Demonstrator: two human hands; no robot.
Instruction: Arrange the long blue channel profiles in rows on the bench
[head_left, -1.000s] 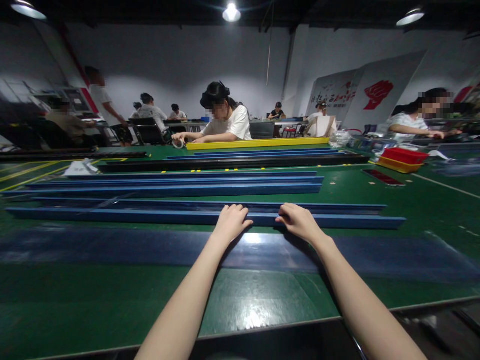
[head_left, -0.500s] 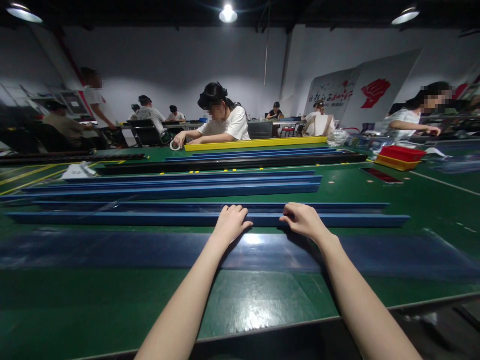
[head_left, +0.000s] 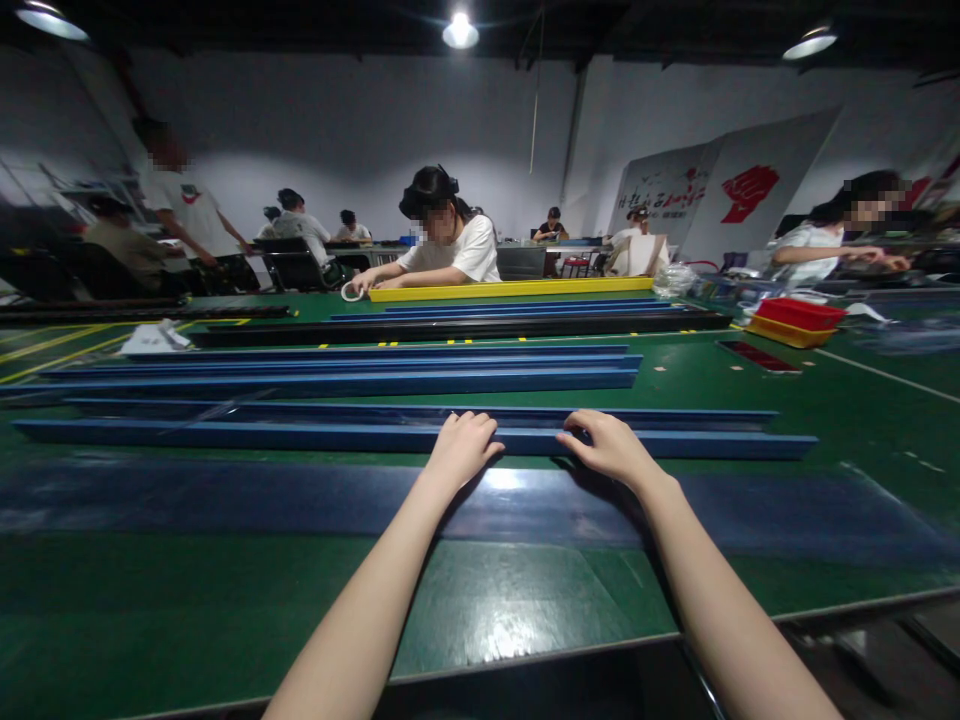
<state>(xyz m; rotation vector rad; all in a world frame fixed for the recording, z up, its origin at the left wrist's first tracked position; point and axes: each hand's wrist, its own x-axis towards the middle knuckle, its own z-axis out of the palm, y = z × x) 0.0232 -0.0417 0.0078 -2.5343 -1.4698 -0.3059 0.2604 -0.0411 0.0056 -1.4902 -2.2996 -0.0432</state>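
A long blue channel-shaped profile [head_left: 697,443] lies across the green table. My left hand [head_left: 463,447] is closed over its near wall, left of the middle, with the thumb on the near side. To the right, my right hand [head_left: 606,443] curls its fingers over the same profile, thumb towards the near wall. Between my hands and the table's front edge lies a flat, clear, bluish plastic strip [head_left: 300,498], passing beneath my forearms.
More blue profiles [head_left: 450,381], a black one [head_left: 465,327] and a yellow one [head_left: 525,288] lie farther back. A person [head_left: 465,245] leans over the yellow one. Red and yellow trays [head_left: 799,318] sit at the right. The green table [head_left: 525,610] ends near my forearms.
My right fingers have loosened slightly; my left hand is nearly unchanged. In the background, the standing person at the left and the person at the right have shifted their arms.
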